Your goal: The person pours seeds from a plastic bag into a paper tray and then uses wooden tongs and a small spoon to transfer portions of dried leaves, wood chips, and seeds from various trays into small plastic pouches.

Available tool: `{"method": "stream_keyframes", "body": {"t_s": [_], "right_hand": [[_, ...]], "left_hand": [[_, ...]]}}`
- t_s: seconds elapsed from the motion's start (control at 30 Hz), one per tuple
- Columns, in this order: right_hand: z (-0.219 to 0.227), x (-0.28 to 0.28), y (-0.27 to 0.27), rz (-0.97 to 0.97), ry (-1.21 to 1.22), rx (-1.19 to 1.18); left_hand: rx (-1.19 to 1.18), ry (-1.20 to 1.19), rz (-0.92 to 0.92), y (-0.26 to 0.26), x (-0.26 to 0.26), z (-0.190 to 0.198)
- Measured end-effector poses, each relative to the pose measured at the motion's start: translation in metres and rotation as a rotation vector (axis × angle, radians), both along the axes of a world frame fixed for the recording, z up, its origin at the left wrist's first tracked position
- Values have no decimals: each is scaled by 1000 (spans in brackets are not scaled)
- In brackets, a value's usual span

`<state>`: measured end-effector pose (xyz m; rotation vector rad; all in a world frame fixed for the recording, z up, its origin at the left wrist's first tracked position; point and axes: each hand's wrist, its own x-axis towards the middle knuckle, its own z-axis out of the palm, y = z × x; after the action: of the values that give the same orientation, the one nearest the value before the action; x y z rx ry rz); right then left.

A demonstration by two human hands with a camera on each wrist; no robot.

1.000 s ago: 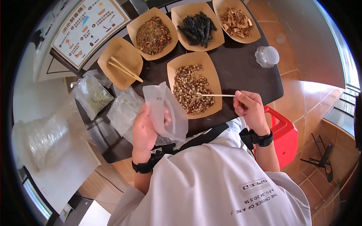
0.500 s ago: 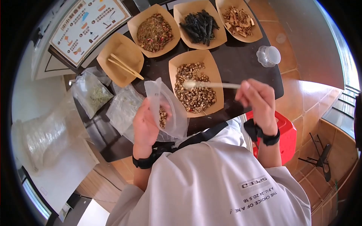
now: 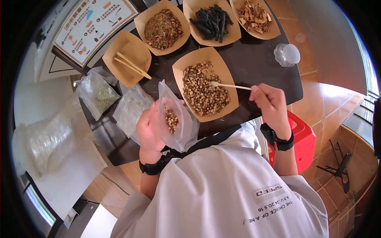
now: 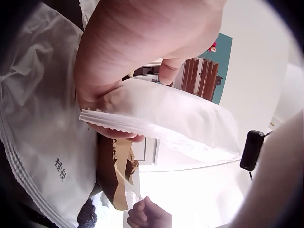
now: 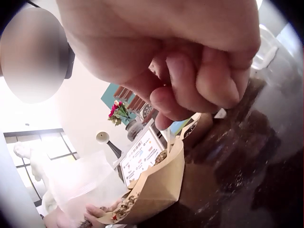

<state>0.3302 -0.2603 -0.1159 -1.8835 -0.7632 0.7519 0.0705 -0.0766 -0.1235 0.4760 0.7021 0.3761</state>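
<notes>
In the head view the left hand (image 3: 149,129) grips a translucent bag (image 3: 174,133) with brown chopped pieces (image 3: 171,120) inside, its mouth gaping. Just right of it lies a paper tray (image 3: 228,75) of similar pieces. The right hand (image 3: 272,107) pinches the end of a pale spoon (image 3: 234,86), whose bowl touches the pieces in that tray. The left wrist view has the bag (image 4: 175,111) held in the left hand (image 4: 137,52). Curled fingers of the right hand (image 5: 175,61) fill the top of the right wrist view, above the tray (image 5: 159,190).
Three filled paper trays line the table's far side, one with black strips (image 3: 210,23). Chopsticks lie in another tray (image 3: 115,51). Plastic bags (image 3: 97,95) rest at the left, a clear jar (image 3: 286,55) at the right. A red stool (image 3: 303,139) stands beside the table.
The spoon rose from the tray, then came down onto the pieces again. Brown pieces have come into view inside the bag. The tray has tilted slightly toward the left.
</notes>
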Motion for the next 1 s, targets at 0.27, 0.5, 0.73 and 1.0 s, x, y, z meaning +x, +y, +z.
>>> {"method": "stream_keyframes", "body": {"t_s": [0.27,0.5,0.73,1.0], "right_hand": [[-12,-13,14,21,628,15],[-3,4,1,-29,796,78],[50,-28,13,230,334,63],[35,-5,-19,-63,-54,-64]], "left_hand": [[-79,-41,24,1,-4,6],[211,71,38,-1,-1,1],[280,151,4,-4,11,3],[119,-25,3,4,-5,-16]]}}
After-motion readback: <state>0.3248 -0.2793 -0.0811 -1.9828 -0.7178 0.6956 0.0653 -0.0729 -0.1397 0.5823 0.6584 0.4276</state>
